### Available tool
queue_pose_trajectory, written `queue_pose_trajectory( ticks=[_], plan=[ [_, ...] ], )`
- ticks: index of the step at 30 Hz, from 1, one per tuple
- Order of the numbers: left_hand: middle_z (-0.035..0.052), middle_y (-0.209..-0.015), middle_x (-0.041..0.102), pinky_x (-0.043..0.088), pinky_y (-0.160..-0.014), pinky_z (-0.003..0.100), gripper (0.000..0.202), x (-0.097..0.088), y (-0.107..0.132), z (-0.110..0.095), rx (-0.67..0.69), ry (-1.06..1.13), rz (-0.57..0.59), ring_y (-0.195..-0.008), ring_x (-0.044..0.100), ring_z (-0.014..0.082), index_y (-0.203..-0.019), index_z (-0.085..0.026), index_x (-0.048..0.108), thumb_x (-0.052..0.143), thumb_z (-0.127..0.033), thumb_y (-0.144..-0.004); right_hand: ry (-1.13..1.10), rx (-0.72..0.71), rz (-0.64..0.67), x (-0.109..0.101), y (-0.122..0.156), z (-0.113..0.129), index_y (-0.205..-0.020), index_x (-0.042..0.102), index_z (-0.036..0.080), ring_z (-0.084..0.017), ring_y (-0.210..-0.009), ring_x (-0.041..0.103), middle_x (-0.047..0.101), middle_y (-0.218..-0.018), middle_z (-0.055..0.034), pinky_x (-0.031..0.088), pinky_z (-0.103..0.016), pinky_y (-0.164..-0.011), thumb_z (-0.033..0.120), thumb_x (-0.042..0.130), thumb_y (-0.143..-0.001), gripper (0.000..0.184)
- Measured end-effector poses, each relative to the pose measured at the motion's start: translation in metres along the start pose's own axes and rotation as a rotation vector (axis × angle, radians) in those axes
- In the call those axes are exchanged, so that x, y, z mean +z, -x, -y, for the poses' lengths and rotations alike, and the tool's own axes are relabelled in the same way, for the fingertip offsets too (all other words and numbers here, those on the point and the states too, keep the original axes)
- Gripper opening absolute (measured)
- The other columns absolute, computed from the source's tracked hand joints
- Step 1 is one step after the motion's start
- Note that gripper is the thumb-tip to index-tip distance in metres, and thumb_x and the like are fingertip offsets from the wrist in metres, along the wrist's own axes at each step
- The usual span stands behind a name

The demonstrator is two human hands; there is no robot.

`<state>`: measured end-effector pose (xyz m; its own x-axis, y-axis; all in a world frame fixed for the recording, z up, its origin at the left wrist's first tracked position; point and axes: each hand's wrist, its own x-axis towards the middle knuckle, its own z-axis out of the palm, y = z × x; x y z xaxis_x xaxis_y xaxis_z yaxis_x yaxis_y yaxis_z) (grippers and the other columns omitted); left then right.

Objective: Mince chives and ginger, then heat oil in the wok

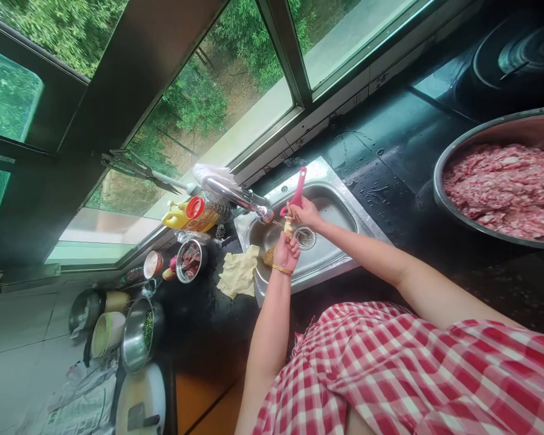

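Over the steel sink, my left hand is closed around a small, pale yellow, knobby piece of ginger. My right hand grips a pink peeler, its head close against the ginger; fingers partly cover the blade. Just left of both hands, the tap reaches over the bowl, and a thin stream seems to run from it. Below my hands lies the round drain strainer. A brown scouring pad rests inside the sink's left side, partly behind my left wrist.
A pale cloth lies at the sink's left edge. Beyond it stand a bowl of dark meat pieces, yellow bottle and basin of chopped greens. Right, a large basin holds minced meat. Windows line the back.
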<state>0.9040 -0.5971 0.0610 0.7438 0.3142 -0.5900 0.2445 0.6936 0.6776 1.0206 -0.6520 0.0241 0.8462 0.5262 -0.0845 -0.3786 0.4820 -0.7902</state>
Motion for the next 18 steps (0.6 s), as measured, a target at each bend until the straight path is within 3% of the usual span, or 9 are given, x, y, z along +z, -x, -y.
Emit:
queue_pose_trajectory(
  ticks=[3,7,10,14,18],
  plan=[
    [-0.0028,-0.061,0.037,0.024,-0.036,0.013,0.026,-0.003,-0.001,-0.003,-0.035,0.092,0.059,-0.045,0.032,0.0041,-0.087,-0.015,0.054,0.040,-0.036,-0.091,-0.110,0.096,-0.060,0.000,-0.003,0.000,-0.083,0.049,0.019,-0.009,-0.052,0.055,0.065,-0.070,-0.0001,0.047,-0.024,-0.051,0.042,0.065,-0.070,0.030],
    [-0.0007,-0.065,0.037,0.026,-0.038,0.013,0.030,-0.005,-0.004,-0.006,-0.024,0.191,0.042,-0.049,0.033,0.0050,-0.080,-0.014,0.052,0.029,-0.029,-0.094,-0.148,0.151,0.139,0.003,0.009,-0.002,-0.084,0.053,0.018,-0.012,-0.062,0.059,0.067,-0.076,-0.0033,0.049,-0.026,-0.058,0.041,0.072,-0.064,0.036],
    [-0.0013,-0.063,0.033,0.024,-0.037,0.014,0.032,-0.006,-0.004,-0.005,-0.011,0.208,0.046,-0.048,0.029,0.0058,-0.074,-0.015,0.048,0.027,-0.029,-0.094,-0.104,0.139,0.177,0.006,0.016,-0.004,-0.082,0.054,0.017,-0.013,-0.064,0.060,0.067,-0.075,-0.0032,0.049,-0.027,-0.061,0.041,0.073,-0.063,0.036],
    [-0.0015,-0.063,0.029,0.020,-0.036,0.014,0.030,-0.007,-0.001,-0.004,-0.049,0.202,0.075,-0.049,0.026,0.0064,-0.072,-0.016,0.046,0.031,-0.030,-0.093,-0.011,0.085,0.054,0.009,0.009,-0.003,-0.082,0.053,0.019,-0.011,-0.057,0.058,0.065,-0.072,-0.0003,0.048,-0.024,-0.053,0.036,0.068,-0.069,0.027],
    [-0.0015,-0.063,0.028,0.020,-0.036,0.014,0.030,-0.008,0.001,-0.007,-0.041,0.217,0.082,-0.049,0.026,0.0066,-0.072,-0.016,0.046,0.031,-0.031,-0.093,-0.065,0.184,-0.147,0.009,0.001,0.000,-0.083,0.048,0.021,-0.009,-0.048,0.054,0.064,-0.072,0.0006,0.047,-0.024,-0.047,0.034,0.060,-0.077,0.019]
  ],
)
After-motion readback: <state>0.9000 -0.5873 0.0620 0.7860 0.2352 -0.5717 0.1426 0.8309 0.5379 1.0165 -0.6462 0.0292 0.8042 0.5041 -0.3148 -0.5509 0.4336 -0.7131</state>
